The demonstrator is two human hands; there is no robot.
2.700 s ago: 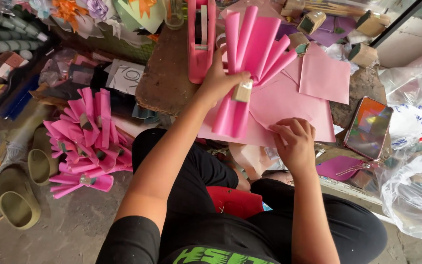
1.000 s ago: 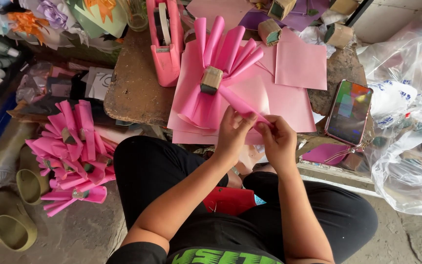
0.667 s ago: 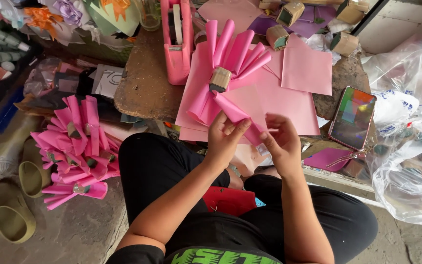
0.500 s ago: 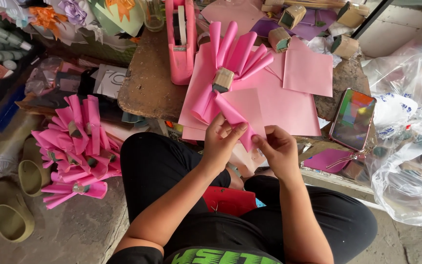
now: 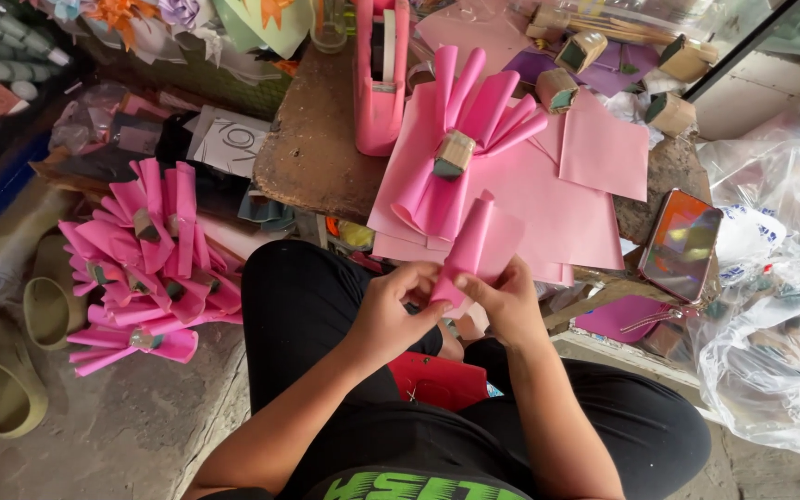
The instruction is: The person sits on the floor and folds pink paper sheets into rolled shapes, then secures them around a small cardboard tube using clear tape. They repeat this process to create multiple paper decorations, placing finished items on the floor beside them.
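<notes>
— Looking past my fingers, what's the biggest thing you see?

— Beyond them lies the worn table (image 5: 312, 148), with flat pink paper sheets (image 5: 567, 199) spread over it. To the left of my fingers, down on the floor, sits a heap of finished pink paper fans (image 5: 145, 264). Just above my fingers, on the sheets, lies another pink fan (image 5: 460, 139) bound at the waist with a tan band. A pink tape dispenser (image 5: 380, 79) stands further up, and a phone (image 5: 680, 243) lies off to the right.

— And your hands?

— My left hand (image 5: 391, 315) and right hand (image 5: 511, 301) are both closed on a rolled pink paper piece (image 5: 472, 243), pinching its lower end between them; it tilts upward over my lap.
</notes>
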